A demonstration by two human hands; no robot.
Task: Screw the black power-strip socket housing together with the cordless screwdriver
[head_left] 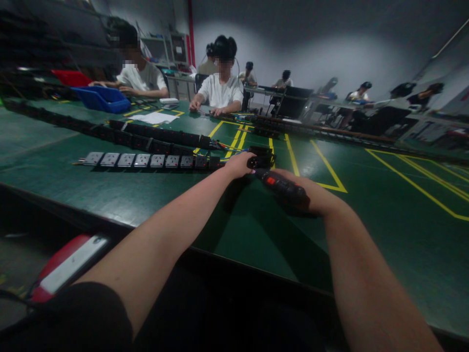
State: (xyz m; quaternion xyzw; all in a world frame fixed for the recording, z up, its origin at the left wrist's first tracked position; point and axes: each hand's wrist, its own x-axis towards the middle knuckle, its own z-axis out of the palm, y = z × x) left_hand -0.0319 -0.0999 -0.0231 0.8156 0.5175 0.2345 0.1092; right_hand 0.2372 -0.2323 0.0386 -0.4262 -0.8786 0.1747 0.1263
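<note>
A long strip of grey and black sockets [157,161] lies across the green table, its right end reaching my left hand [240,165]. That hand is closed at a black part [262,157] at the strip's right end; its fingertips are mostly hidden. My right hand [298,183] is wrapped round a black power screwdriver [280,185] with an orange switch, its tip pointing left at the black part beside my left hand. Coloured wires [222,145] run from a second black strip [157,133] just behind.
Another long black strip [73,121] crosses the table at the left. Farther back are a blue bin [100,99], a red bin [71,77] and white paper [154,118]. People sit across the table, one person [222,90] directly opposite. Yellow tape lines [328,164] mark the tabletop.
</note>
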